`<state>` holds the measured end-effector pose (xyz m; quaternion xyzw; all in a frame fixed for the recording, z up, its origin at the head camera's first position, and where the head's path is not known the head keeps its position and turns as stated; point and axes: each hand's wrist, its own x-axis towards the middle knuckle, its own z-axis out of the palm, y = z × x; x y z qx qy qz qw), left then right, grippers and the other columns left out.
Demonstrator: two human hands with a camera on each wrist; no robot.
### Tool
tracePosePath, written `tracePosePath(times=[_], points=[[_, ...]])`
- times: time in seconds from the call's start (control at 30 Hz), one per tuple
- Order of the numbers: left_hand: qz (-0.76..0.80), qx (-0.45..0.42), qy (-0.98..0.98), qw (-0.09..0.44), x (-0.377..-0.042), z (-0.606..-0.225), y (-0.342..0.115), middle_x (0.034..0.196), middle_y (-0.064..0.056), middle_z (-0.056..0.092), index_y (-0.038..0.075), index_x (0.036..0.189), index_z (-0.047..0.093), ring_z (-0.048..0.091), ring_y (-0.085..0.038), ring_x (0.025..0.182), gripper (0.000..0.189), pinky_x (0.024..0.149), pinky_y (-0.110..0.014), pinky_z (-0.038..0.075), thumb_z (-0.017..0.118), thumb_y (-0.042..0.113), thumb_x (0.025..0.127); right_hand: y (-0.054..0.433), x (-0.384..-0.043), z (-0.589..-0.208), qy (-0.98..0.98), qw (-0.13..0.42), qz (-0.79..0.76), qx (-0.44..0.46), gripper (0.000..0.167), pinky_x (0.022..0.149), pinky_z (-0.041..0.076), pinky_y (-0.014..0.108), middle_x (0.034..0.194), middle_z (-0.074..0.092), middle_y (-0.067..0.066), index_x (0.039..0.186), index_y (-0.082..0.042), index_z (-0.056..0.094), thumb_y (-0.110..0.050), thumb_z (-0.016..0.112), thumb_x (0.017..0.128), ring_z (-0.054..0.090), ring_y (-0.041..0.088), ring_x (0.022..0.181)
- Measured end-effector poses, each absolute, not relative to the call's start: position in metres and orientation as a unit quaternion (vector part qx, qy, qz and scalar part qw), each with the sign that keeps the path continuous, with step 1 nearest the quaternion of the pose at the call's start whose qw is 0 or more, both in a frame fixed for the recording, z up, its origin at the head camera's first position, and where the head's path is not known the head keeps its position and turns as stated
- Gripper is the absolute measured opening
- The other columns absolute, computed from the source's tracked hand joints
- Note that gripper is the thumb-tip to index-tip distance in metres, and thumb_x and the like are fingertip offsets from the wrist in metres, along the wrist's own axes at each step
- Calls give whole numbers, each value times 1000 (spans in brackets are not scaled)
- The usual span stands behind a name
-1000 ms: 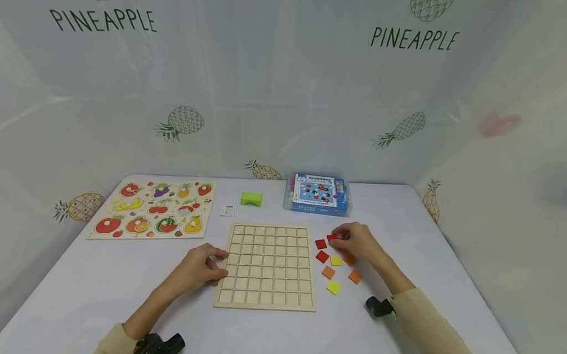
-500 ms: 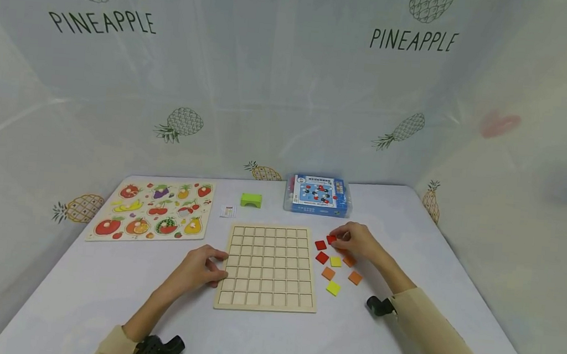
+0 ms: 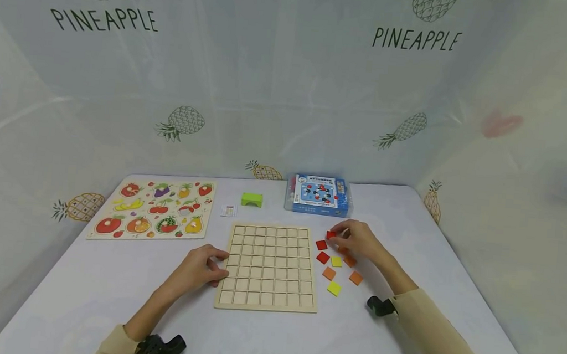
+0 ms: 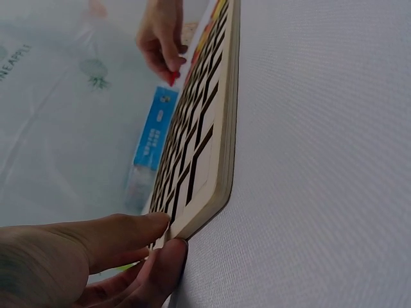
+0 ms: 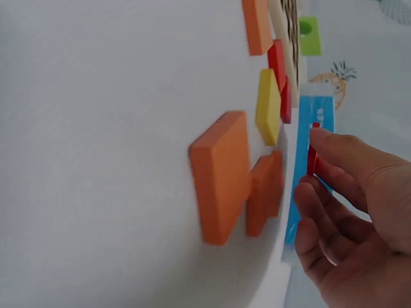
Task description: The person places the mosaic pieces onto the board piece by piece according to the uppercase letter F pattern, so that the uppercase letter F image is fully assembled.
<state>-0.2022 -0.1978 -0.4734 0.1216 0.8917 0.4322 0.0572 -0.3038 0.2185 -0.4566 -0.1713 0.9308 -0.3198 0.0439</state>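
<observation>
White tabletop (image 3: 270,342) surrounds the grid board (image 3: 268,267); left hand (image 3: 200,266) pinches its edge; right hand (image 3: 359,240), a red tile (image 3: 330,235).

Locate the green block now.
In the head view, the green block sits left of centre, beyond the grid board, with the blue box to its right and a small white card at its near left.

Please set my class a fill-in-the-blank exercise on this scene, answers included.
The right hand pinches a ____ tile.
Exactly ____ yellow tiles show in the head view.
The left hand grips the grid board; the fruit puzzle lies toward the person's own ____.
The arch-shaped block is ____.

Answers: red; two; left; green.
</observation>
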Motion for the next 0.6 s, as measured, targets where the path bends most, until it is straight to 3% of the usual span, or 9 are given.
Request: tracePosePath(times=[0.6], points=[[435,122,890,55,-201,-472,-195,104,-16,60,-4,119,66,66,-14,58,43,50,-24,57,80,8,79,178,-300,-439,903,39,-342,-258,27,61,54,19,100,72,7,109,-5,72,-19,76,86,63,18,81]])
